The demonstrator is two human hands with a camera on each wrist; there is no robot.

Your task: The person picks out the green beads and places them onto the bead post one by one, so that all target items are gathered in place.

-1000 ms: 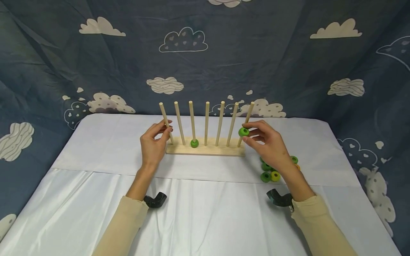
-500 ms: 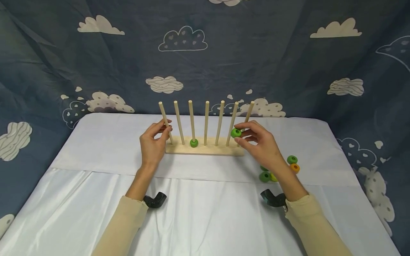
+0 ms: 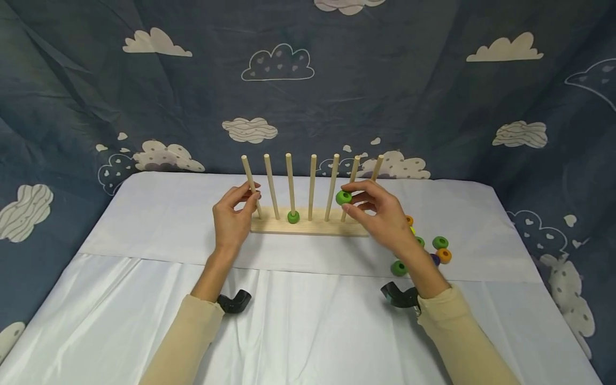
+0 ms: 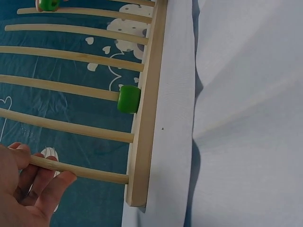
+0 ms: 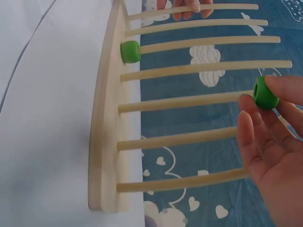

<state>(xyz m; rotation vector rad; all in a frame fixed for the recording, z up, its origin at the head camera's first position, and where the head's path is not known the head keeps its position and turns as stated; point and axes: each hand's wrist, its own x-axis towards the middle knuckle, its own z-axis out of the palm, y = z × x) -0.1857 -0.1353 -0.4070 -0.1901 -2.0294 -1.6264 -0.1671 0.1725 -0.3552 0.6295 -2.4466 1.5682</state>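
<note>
A pale wooden base with several upright dowels stands on the white cloth. My left hand pinches the leftmost dowel between thumb and fingers. One green bead sits at the foot of the third dowel from the left. Between the thumb and fingers of my right hand is another green bead, its hole showing. That hand is in front of the dowels on the right side and covers parts of them. In the right wrist view the held bead is apart from the base, near the dowels' upper ends.
Loose beads lie on the cloth at the right, partly hidden by my right forearm: green beads, an orange bead and a dark purple one among them. A dark cloud-patterned curtain hangs behind the table.
My right hand has moved left along the row with the green bead, from the rightmost dowel. More loose beads show behind the forearm. The left hand stays on its dowel.
</note>
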